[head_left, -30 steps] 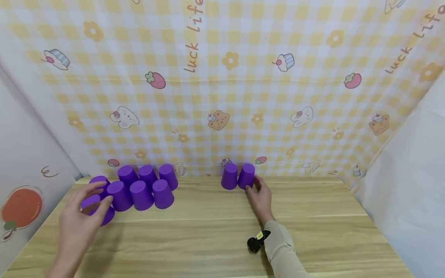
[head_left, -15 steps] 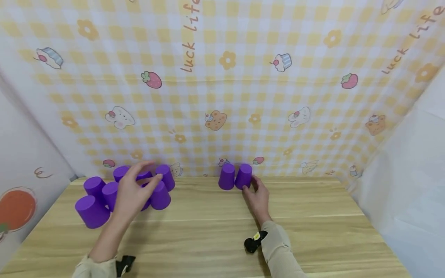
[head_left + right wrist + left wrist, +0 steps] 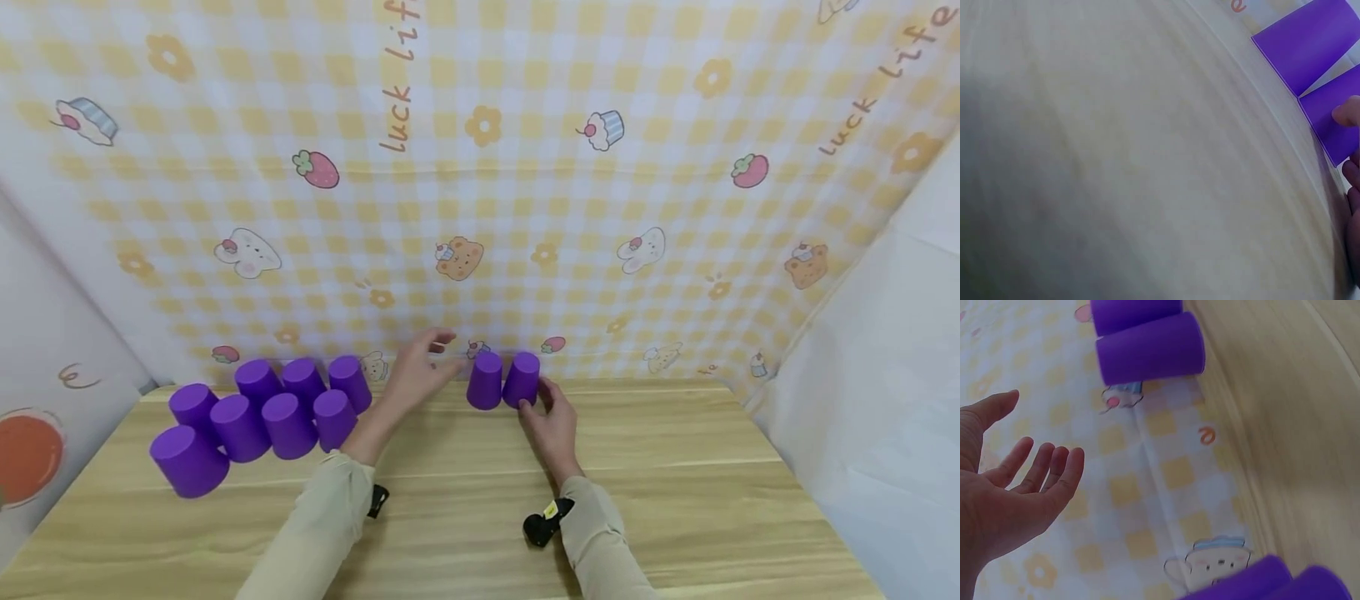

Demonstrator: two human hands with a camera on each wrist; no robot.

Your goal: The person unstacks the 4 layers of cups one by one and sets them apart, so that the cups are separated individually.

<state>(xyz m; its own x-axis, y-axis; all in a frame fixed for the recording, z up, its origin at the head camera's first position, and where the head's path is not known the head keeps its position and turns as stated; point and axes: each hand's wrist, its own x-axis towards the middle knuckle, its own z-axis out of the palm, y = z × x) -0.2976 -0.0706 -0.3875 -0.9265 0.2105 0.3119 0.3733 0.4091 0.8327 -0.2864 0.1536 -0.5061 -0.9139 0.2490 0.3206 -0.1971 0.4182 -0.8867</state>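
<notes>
Two purple cups stand upside down side by side at the back of the table: a left cup (image 3: 485, 383) and a right cup (image 3: 522, 379). My right hand (image 3: 553, 421) holds the right cup low on its right side, thumb in front. In the right wrist view the thumb (image 3: 1349, 112) lies against this cup (image 3: 1325, 122). To the left of the pair, my left hand (image 3: 420, 371) is raised with fingers spread and nothing in it. The left wrist view shows that hand (image 3: 1016, 494) apart from the nearest cup (image 3: 1150, 350).
Several more upside-down purple cups (image 3: 291, 429) form two rows on the left of the wooden table (image 3: 465, 533). My left forearm (image 3: 322, 508) passes close by the rows' right end. A checked cloth (image 3: 525, 208) hangs behind the table's back edge.
My left hand has moved right, from the left end of the cup rows, across them, to beside the pair. My right hand keeps its hold on the right cup.
</notes>
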